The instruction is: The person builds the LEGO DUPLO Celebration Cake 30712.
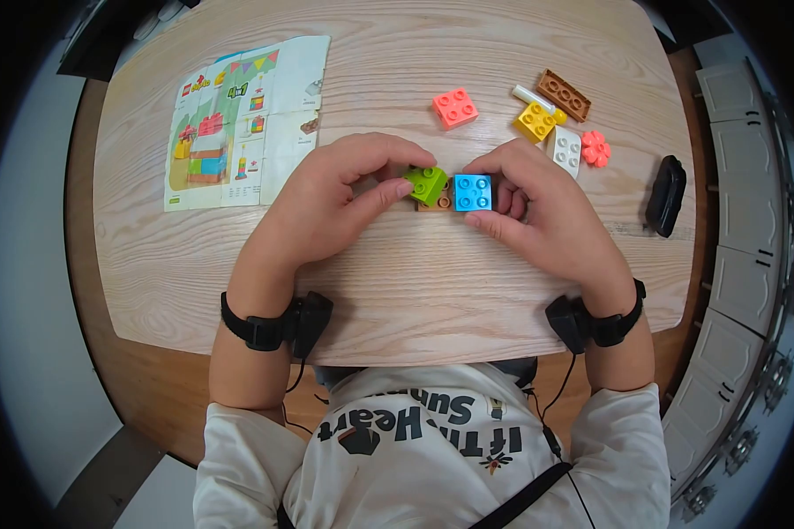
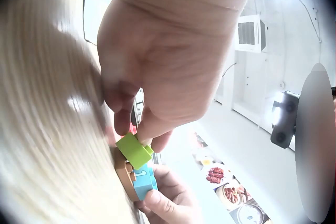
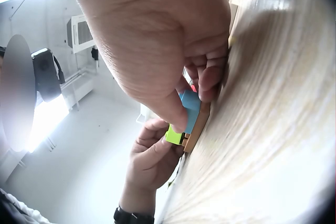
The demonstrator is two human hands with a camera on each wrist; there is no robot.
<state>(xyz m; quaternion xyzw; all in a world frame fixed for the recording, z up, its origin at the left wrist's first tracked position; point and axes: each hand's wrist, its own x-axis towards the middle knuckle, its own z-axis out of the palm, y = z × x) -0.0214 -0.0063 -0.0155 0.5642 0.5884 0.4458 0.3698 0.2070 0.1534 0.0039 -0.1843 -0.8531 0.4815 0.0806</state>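
Note:
Between finger and thumb, my left hand (image 1: 326,194) pinches a lime-green toy brick (image 1: 426,185). The green brick is tilted over the left end of a brown brick (image 2: 124,175), which lies flat on the table. A light-blue brick (image 1: 473,193) sits on the right end of that brown brick, its studs facing up. My right hand (image 1: 551,194) grips the blue brick, with the thumb at its near side and fingers at the far side. A printed figure shows on the blue brick's side in the left wrist view.
A coral brick (image 1: 454,108) lies beyond the hands. Back right are a yellow brick (image 1: 535,122), a white brick (image 1: 564,150), another brown brick (image 1: 564,95) and a coral flower piece (image 1: 595,149). An instruction sheet (image 1: 282,79) lies left, a black case (image 1: 666,196) right.

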